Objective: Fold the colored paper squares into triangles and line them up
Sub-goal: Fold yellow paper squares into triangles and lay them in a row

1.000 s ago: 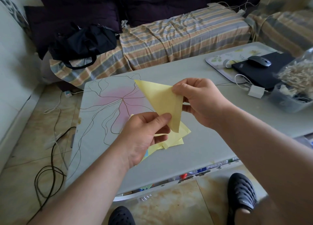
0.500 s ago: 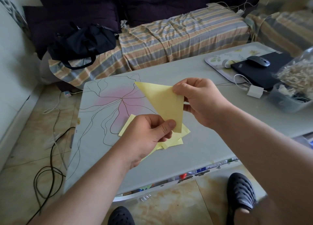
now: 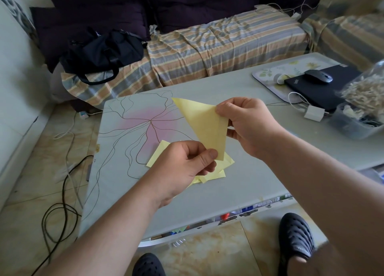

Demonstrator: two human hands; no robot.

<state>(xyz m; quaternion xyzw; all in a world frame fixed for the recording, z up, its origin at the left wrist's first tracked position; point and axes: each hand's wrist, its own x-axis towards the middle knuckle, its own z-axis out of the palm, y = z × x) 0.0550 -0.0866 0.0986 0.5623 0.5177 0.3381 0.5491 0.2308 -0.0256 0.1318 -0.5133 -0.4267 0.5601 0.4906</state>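
Your left hand slid down to pinch the folded yellow triangle's lower tip, your right hand pinching its upper corner, with loose yellow sheets beneath still unfolded.

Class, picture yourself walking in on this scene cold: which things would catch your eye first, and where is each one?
First, the yellow paper triangle held up above the middle of the table, pinched by the right hand at its upper corner and the left hand at its lower tip. Beneath it, yellow papers lie piled on the table. Then the black bag on the striped sofa behind.
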